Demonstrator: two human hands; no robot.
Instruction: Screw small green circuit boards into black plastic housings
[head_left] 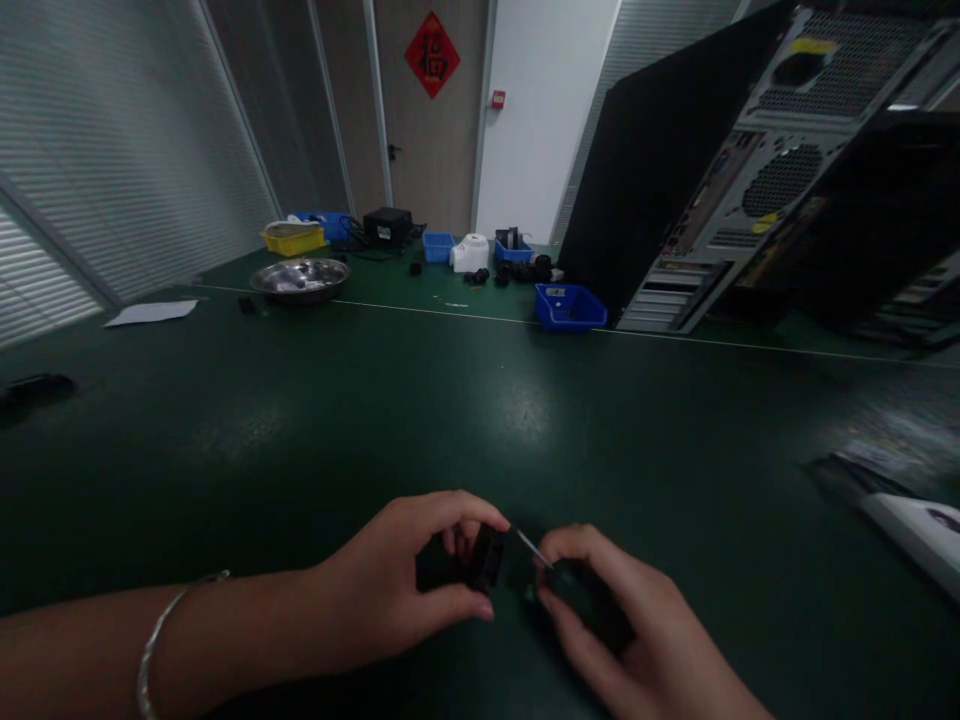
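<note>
Near the front middle of the green table, my left hand (405, 580) grips a small black block-shaped part (487, 558) between thumb and fingers. Its details are too dark to make out. My right hand (615, 610) is closed around a screwdriver (534, 550); the thin metal shaft shows, while the handle is mostly hidden in the fingers. The shaft slants up and left, its end close to my left index fingertip and the black part. Whether the tip touches the part I cannot tell.
At the back stand a metal bowl (300, 282), a yellow basket (294, 240), a blue bin (570, 308), a white plastic housing (470, 253) and several black parts. Computer towers (720, 190) rise at right. A white object (915, 535) lies at the right edge, paper (152, 313) at left.
</note>
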